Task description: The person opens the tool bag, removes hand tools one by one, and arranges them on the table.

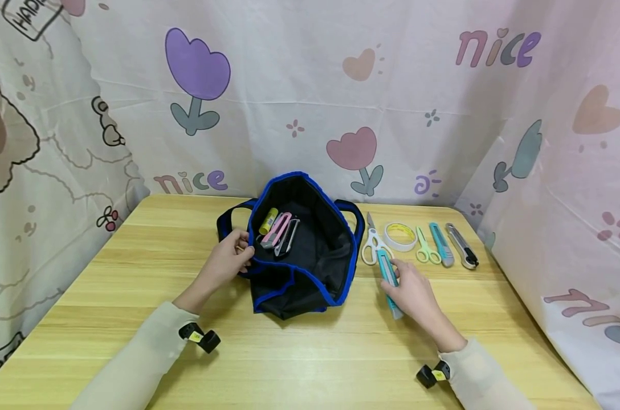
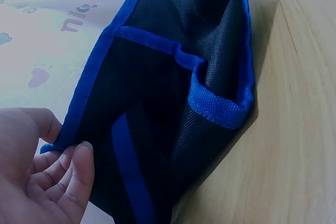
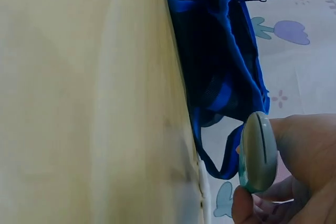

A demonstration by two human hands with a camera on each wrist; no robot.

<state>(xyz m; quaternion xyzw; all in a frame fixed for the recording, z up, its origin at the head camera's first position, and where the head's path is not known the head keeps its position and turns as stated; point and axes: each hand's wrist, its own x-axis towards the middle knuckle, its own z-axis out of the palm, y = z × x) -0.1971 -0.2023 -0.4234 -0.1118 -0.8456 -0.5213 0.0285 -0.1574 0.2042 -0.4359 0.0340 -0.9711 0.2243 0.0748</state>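
Observation:
A black tool bag point(image 1: 315, 228) with blue edging stands on the table, its mouth facing up. My left hand point(image 1: 231, 253) pinches the bag's left rim between thumb and fingers, as the left wrist view point(image 2: 52, 166) also shows. Inside the bag lie a yellow glue stick point(image 1: 268, 221), a pink utility knife point(image 1: 276, 230) and a black-and-silver utility knife point(image 1: 287, 238). My right hand point(image 1: 410, 287) grips a teal utility knife point(image 1: 388, 276) to the right of the bag. In the right wrist view its rounded grey end point(image 3: 259, 153) points toward the camera.
Right of the bag lie white-handled scissors point(image 1: 374, 245), a tape roll point(image 1: 400, 236), small green scissors point(image 1: 428, 247), another teal utility knife point(image 1: 441, 245) and a grey-black utility knife point(image 1: 462, 246). A printed curtain point(image 1: 289, 85) hangs behind the wooden table point(image 1: 300, 364).

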